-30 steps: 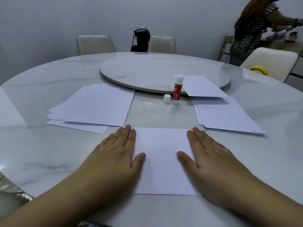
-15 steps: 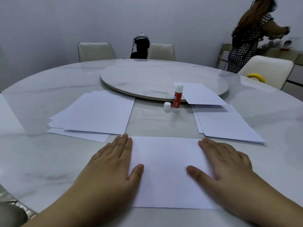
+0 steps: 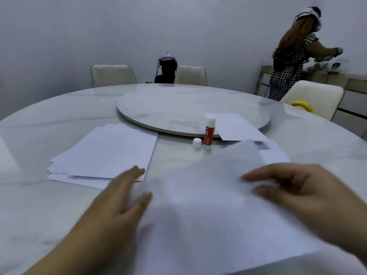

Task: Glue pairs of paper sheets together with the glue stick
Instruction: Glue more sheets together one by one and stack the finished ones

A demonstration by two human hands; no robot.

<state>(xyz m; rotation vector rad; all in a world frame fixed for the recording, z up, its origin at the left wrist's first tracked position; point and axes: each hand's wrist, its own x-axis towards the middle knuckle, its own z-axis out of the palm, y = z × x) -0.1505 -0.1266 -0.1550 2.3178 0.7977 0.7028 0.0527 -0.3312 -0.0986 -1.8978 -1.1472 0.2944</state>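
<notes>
Right hand (image 3: 297, 193) is pinching the sheet (image 3: 208, 205) at 5 o'clock and tilting it off the table (image 3: 29, 205); blurred. Left hand (image 3: 119, 199) is lying flat, fingers straight, touching the sheet's left edge. Glue stick (image 3: 209, 133) is standing uncapped at 1 o'clock, cap (image 3: 197, 144) beside it. Stacks are sitting at 10 o'clock (image 3: 103, 153) and 2 o'clock (image 3: 276, 151). Judging: this pair looks pressed, more pairs remaining.
</notes>
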